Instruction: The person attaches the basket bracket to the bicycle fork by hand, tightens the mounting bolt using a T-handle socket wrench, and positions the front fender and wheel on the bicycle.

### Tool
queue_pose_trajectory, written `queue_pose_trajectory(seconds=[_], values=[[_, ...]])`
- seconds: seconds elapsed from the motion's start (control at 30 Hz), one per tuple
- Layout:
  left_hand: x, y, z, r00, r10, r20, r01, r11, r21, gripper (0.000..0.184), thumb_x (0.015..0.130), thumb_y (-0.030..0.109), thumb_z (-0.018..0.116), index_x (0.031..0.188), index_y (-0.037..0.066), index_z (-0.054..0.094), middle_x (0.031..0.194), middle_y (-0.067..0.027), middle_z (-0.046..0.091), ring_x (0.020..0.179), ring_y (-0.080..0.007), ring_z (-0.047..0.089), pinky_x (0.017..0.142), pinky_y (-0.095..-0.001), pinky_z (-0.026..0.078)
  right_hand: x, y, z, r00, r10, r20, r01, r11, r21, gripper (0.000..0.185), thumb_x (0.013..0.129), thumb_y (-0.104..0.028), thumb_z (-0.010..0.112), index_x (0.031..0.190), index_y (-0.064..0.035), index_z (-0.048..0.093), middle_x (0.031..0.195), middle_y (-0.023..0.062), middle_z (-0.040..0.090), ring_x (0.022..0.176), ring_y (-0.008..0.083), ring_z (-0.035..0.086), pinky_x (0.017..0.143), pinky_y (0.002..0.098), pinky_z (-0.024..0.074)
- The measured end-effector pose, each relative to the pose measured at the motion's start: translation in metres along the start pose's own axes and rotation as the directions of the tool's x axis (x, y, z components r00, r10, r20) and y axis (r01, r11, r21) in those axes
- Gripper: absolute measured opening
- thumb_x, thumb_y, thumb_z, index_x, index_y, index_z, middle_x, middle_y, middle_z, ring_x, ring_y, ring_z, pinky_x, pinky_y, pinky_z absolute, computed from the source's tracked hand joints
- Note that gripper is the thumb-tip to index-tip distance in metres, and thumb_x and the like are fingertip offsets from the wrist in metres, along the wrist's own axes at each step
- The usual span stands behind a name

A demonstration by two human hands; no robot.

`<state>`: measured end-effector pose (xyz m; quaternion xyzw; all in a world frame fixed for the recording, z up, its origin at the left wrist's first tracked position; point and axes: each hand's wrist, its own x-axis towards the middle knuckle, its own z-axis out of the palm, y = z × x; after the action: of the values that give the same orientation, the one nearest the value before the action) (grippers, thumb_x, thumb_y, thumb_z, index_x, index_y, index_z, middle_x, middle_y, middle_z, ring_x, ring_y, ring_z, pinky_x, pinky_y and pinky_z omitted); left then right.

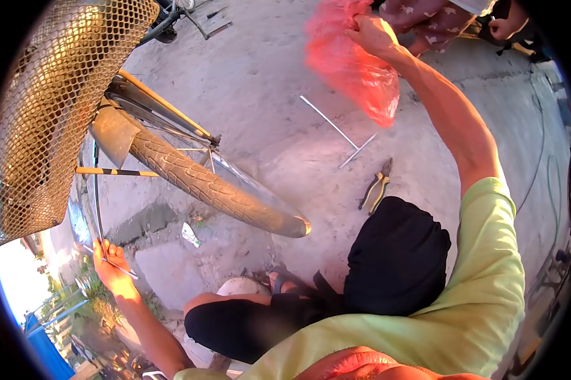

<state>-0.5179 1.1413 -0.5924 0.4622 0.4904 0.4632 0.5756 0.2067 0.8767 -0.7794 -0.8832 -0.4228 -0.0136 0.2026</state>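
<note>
At the top, my right hand (pixel 375 37) is closed on a crumpled red plastic bag (pixel 355 69) that hangs from it. My left hand (pixel 112 263) is at the lower left, its fingers wrapped round a thin metal tool (pixel 122 269). A dark cable or rod runs down to that hand from the bicycle. The dusty bicycle wheel (pixel 216 190) lies between my hands. On the ground below the bag rest a T-shaped metal wrench (pixel 333 125) and pliers (pixel 377 188) with yellow and black handles.
A metal mesh basket (pixel 57 107) fills the upper left above the wheel. Another person's hand (pixel 504 26) and patterned clothing (pixel 425 19) show at the top right. A small white packet (pixel 190 235) lies below the wheel. Bicycle parts (pixel 190 16) stand at the top.
</note>
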Motion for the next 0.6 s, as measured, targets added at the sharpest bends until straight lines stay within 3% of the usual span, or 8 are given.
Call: queue_pose_trajectory(seconds=[0.13,0.2,0.47,0.6], values=[[-0.008,0.002,0.009,1.000,0.013,-0.026,-0.013,1.000,-0.020,0.017,0.099,0.025,0.058,0.097,0.008,0.057,0.078,0.0000,0.056,0.063,-0.0104,0.046,0.057,-0.0265,0.038,0.012,-0.056,0.017,0.995,-0.093,0.024,0.089,0.986,0.138,0.029,0.085,-0.032,0.066,0.093,-0.0038,0.063,0.092,0.0205,0.067,0.088,0.0392,0.066,0.077,0.0471,0.0522],[-0.013,0.003,0.016,0.997,0.014,-0.081,-0.015,1.000,-0.004,0.016,0.100,0.024,0.058,0.098,0.008,0.057,0.077,-0.0005,0.057,0.062,-0.0109,0.047,0.057,-0.0270,0.039,0.016,-0.077,0.036,0.991,-0.123,0.053,0.114,0.984,0.137,0.028,0.085,-0.031,0.066,0.093,-0.0045,0.064,0.095,0.0196,0.067,0.089,0.0389,0.065,0.078,0.0472,0.0522],[-0.018,0.006,0.013,0.999,-0.017,-0.038,0.014,0.997,-0.076,0.013,0.098,0.019,0.058,0.103,0.008,0.058,0.078,-0.0027,0.059,0.062,-0.0125,0.049,0.059,-0.0285,0.039,0.032,-0.131,0.070,0.981,-0.157,0.117,0.134,0.974,0.184,0.030,0.088,-0.030,0.062,0.101,-0.0034,0.065,0.102,0.0205,0.068,0.101,0.0383,0.064,0.085,0.0477,0.0508],[-0.014,0.002,0.009,0.999,-0.036,-0.018,0.033,0.993,-0.114,0.014,0.097,0.019,0.060,0.101,0.006,0.060,0.080,-0.0039,0.060,0.064,-0.0134,0.051,0.060,-0.0287,0.039,0.022,-0.134,0.051,0.997,-0.083,-0.004,0.081,0.963,0.257,0.035,0.091,-0.036,0.061,0.104,-0.0047,0.066,0.102,0.0178,0.070,0.100,0.0363,0.066,0.085,0.0454,0.0514]])
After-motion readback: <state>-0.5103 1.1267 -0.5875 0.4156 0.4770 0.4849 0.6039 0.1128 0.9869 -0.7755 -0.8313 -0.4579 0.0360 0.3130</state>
